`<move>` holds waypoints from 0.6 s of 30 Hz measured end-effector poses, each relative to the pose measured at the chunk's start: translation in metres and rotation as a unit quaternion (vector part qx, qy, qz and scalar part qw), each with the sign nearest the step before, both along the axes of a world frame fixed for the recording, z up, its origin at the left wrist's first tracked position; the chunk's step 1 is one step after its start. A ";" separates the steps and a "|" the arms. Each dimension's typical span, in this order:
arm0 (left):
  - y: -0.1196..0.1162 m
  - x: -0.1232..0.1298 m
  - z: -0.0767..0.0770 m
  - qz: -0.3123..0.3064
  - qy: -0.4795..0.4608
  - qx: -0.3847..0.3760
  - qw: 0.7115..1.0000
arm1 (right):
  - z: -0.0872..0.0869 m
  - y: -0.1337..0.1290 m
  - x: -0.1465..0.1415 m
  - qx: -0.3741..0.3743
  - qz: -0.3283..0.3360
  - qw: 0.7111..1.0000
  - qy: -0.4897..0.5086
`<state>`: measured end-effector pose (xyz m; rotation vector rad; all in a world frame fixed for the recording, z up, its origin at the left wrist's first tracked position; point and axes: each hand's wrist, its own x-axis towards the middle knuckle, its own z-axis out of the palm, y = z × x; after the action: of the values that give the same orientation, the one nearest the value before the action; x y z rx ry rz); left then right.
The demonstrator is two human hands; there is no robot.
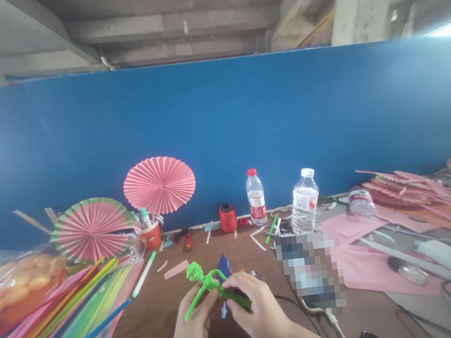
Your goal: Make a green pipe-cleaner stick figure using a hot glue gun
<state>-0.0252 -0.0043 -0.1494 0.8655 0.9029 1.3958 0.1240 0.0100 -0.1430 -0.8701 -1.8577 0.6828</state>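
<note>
A bright green figure (211, 283) of bent and twisted pipe cleaners, with a coiled knob at its upper left end, is held between my two hands above the brown table. My left hand (193, 316) has thumb and fingers closed on its left part. My right hand (254, 305) grips its right side, fingertips near the bend and over the darker green stems (238, 299). Just behind the figure lies a dark blue object (224, 265) that I cannot make out.
Pipe cleaners (68, 311) and a bag of orange balls (18, 279) lie left. Behind are paper fans (159, 185), a pen cup (149, 235), red thread (228, 218) and bottles (305, 203). A pixelated phone-like object (310, 273), cables and pink paper (378, 271) lie right.
</note>
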 end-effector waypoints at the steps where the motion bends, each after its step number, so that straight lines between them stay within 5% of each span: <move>1: 0.000 0.000 -0.001 0.000 -0.002 -0.005 1.000 | 0.001 0.000 0.000 -0.004 0.002 1.000 0.003; 18: 0.000 0.002 0.002 -0.026 -0.009 -0.013 1.000 | -0.002 0.000 0.001 0.022 0.013 1.000 0.012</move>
<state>-0.0236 -0.0040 -0.1472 0.8503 0.8773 1.3431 0.1246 0.0104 -0.1447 -0.8079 -1.8589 0.6637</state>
